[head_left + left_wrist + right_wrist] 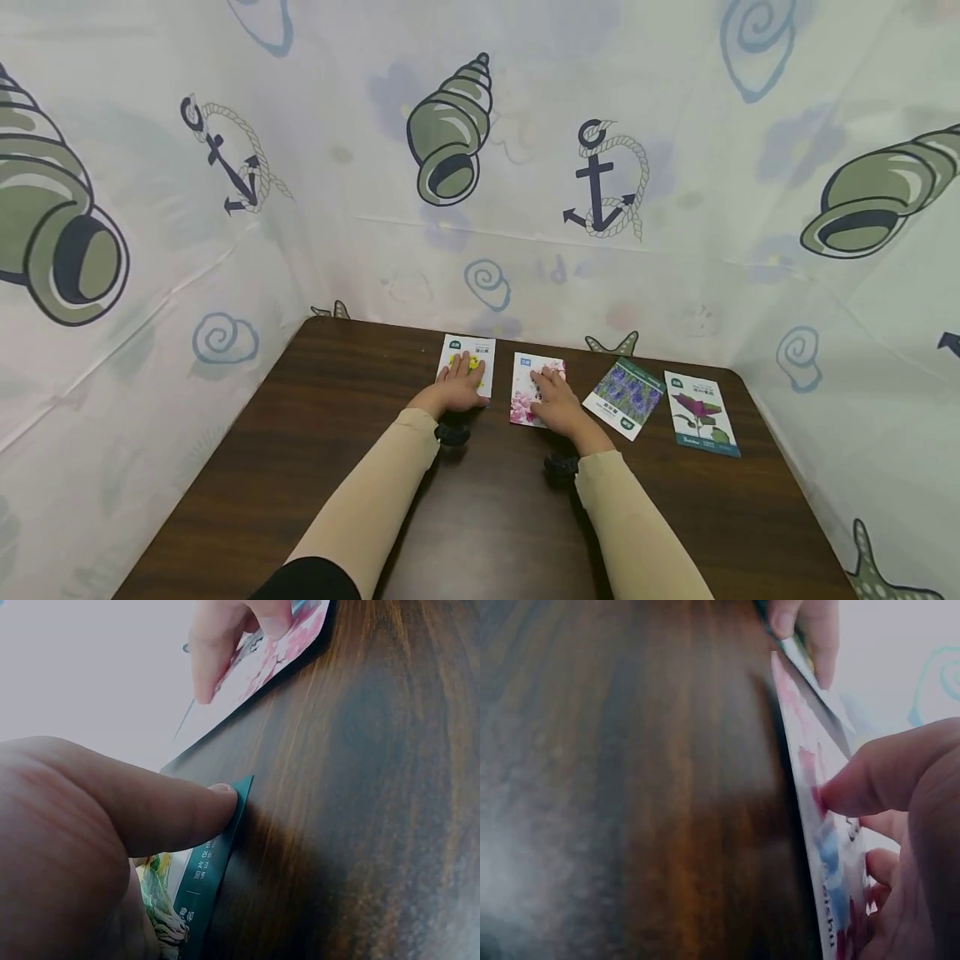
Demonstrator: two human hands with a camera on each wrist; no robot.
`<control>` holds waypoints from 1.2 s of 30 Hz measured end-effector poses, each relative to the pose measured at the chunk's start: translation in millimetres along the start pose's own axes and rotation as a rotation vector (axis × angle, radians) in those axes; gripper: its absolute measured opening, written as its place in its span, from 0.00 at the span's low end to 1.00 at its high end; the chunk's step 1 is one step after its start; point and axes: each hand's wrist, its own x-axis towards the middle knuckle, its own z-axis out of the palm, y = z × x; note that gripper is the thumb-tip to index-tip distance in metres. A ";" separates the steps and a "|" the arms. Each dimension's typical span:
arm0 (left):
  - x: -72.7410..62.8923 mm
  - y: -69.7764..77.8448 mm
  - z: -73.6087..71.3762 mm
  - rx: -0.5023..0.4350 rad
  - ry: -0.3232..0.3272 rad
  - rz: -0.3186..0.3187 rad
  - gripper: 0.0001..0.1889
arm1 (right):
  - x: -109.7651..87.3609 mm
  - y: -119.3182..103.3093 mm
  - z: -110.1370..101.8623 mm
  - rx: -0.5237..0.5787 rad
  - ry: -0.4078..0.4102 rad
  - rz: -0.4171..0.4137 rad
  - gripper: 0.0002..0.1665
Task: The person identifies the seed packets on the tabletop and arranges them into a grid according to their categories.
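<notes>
Resting the left hand (67, 817), thumb at a corner, on a green-edged card (206, 885).
Touching a pink-flowered card (255, 675) with the right hand (217, 641), near the edge of the wooden tabletop (375, 787).

Both arms (375, 500) (beige-sleeved) reach forward; the left hand (454, 389) and right hand (559, 407) lie palm-down, each thumb (187, 816) apart from the fingers (464, 365).

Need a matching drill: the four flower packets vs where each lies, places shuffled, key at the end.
1. Yellow-flower packet
2. Pink-blossom packet
3. Violet-blue flower packet
4. Magenta-flower packet

A. Under the right hand
B. Rightmost of the four
C. Under the left hand
D. Second from the right

Pairs: 1-C; 2-A; 3-D; 4-B
</notes>
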 end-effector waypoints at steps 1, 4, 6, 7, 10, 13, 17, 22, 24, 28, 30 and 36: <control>-1.1 0.1 0.6 0.002 -0.002 0.000 0.49 | -0.3 0.3 0.2 0.001 0.002 -0.004 0.45; -3.8 0.4 1.5 0.008 0.003 0.006 0.49 | -1.1 0.0 0.2 0.012 0.014 -0.008 0.43; -4.5 0.6 1.7 0.009 0.008 0.004 0.48 | -1.4 -0.9 -0.2 0.025 0.031 -0.017 0.42; -4.6 0.8 1.7 0.011 0.008 0.002 0.48 | -2.1 -1.2 -0.3 0.022 0.036 -0.021 0.41; -3.9 0.5 2.0 0.008 0.008 -0.004 0.49 | -3.7 -2.0 -0.3 -0.002 0.055 -0.033 0.38; -2.5 -0.1 2.7 -0.001 0.011 -0.007 0.49 | -5.4 -2.7 -0.2 -0.029 0.064 -0.036 0.35; -0.9 -0.5 3.8 -0.007 0.013 -0.012 0.50 | -7.6 -4.7 -2.1 -0.027 0.054 -0.038 0.36; 6.2 -5.3 5.4 -0.004 0.016 -0.011 0.50 | -7.4 -5.3 -2.2 0.016 0.060 -0.044 0.38; 8.9 -7.4 5.9 -0.003 0.014 -0.010 0.50 | -7.3 -4.2 -1.1 0.025 0.071 -0.048 0.39; 8.7 -7.8 5.3 -0.003 0.012 -0.005 0.50 | -8.0 -2.6 0.2 0.040 0.099 -0.053 0.40; 8.6 -7.7 5.5 -0.002 0.011 -0.002 0.50 | -8.5 -2.2 0.2 0.038 0.107 -0.054 0.39; 8.3 -8.1 5.0 -0.008 0.005 0.003 0.50 | -8.2 -2.2 0.9 0.010 0.091 -0.046 0.38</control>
